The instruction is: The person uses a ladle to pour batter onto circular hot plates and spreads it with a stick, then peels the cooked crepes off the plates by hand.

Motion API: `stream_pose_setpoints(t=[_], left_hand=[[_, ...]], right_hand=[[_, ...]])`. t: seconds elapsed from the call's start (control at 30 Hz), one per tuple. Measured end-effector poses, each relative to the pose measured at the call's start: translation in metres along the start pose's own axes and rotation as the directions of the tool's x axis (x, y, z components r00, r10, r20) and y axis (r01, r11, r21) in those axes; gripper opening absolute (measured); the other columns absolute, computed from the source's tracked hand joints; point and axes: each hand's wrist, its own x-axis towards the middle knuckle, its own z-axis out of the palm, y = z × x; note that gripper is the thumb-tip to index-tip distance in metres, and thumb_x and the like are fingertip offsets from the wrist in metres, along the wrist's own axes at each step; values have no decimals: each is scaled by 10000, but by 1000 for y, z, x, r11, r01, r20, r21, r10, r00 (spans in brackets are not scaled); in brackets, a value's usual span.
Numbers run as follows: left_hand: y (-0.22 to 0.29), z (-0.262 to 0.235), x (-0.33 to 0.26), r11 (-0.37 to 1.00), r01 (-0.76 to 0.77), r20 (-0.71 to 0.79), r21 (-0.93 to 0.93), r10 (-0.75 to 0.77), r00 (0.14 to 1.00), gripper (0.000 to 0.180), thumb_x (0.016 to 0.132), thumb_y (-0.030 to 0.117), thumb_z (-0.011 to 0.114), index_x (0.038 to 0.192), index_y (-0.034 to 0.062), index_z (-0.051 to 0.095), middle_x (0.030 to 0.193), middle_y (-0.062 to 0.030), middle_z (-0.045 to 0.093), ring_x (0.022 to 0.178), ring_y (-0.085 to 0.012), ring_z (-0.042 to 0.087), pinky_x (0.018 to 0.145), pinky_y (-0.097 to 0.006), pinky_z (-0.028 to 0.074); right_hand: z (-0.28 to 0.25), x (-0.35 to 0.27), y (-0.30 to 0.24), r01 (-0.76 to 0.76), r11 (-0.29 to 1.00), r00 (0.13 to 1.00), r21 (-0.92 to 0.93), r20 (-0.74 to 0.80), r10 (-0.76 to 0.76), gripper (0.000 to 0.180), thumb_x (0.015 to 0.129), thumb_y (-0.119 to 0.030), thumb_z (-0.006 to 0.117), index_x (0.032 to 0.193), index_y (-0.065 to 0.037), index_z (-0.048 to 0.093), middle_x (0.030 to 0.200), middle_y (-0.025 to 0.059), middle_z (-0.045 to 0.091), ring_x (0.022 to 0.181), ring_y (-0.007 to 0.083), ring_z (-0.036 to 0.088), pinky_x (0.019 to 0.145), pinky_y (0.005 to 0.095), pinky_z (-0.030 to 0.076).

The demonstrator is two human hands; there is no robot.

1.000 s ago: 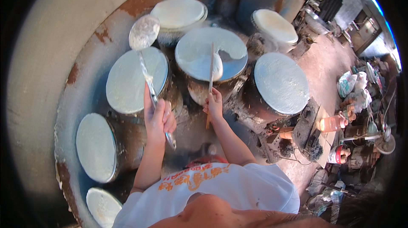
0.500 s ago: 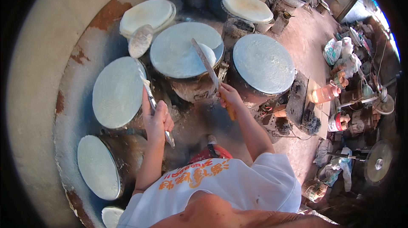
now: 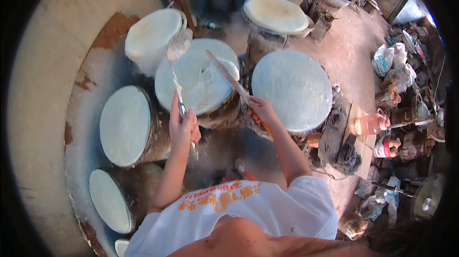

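Note:
My left hand [image 3: 183, 131] is closed round the handle of a long-handled ladle [image 3: 180, 45]. The ladle's pale-coated bowl is over the far left edge of the middle round griddle [image 3: 191, 77]. In my right hand [image 3: 263, 112] is a long flat spatula [image 3: 224, 71] with a wooden handle. Its blade reaches over the same griddle, with its tip near the centre. A pale sheet covers this griddle, and a whiter folded flap [image 3: 231, 69] lies by the blade at the right. Whether the blade touches the sheet I cannot tell.
More round griddles with pale sheets surround me: one on the right [image 3: 291, 89], one on the left [image 3: 125, 125] and one lower left [image 3: 111, 202]. Paler rounds sit far left [image 3: 153, 34] and far right [image 3: 276, 13]. A pinkish jug [image 3: 368, 125] and clutter line the right side.
My left hand has brought the ladle rightward, from between the left griddles to over the middle one. The spatula has shifted slightly left. The view has moved, so the griddles appear lower.

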Motion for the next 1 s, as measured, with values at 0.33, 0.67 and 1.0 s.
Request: stream_pose_setpoints(t=[0.33,0.67,1.0], left_hand=[[10,-17,55,899,341,118,-274,-320,940,583,927,178,493,1430,274,213,542,51,326,404,-69,324,381,-255,301],[20,-27,70,779,292,49,-554,-320,946,95,920,161,528,894,205,448,613,97,365,463,1,359,377,-152,304],[-56,-24,90,484,289,103,-826,-375,921,247,912,111,532,1112,226,446,619,70,376,442,-22,353,387,-174,352]], right_hand=[[3,20,30,257,667,928,-699,-14,-373,398,918,-134,463,1313,-130,502,999,191,654,780,250,666,682,372,500],[3,29,-30,409,451,891,-793,239,-387,400,839,-79,542,1240,-82,543,986,182,656,919,321,641,758,388,490],[72,-39,42,112,983,989,-143,-79,-124,306,949,-171,464,1236,-96,538,626,30,567,457,102,485,390,255,384]])
